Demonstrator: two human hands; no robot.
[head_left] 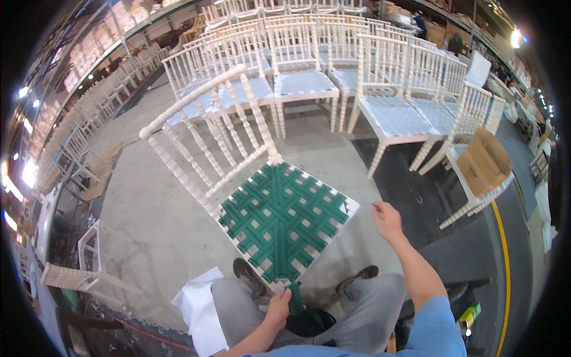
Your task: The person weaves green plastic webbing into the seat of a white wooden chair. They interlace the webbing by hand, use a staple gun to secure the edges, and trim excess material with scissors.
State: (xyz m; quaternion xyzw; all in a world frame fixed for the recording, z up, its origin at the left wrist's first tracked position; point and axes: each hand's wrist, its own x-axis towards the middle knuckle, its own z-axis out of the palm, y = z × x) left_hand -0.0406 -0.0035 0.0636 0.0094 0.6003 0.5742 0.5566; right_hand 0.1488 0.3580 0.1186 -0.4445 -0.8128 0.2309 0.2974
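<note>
A white wooden chair (208,113) with a turned-spindle back stands in front of me, tilted in view. Green webbing (279,220) is woven in a crossing lattice over its seat frame, with small gaps between the bands. At the near seat corner my left hand (278,308) is closed on a loose green strap (296,297) that hangs between my knees. My right hand (388,221) is held off the seat's right corner, apart from the chair. Its fingers are curled together, and whatever may be in them is too small to make out.
Rows of white chairs (303,83) with covered seats stand beyond. At right, a cardboard box (483,162) rests on a chair. An unfinished chair frame (92,262) lies at left. White sheet material (199,309) is beside my left leg, and a yellow line (504,262) marks the floor.
</note>
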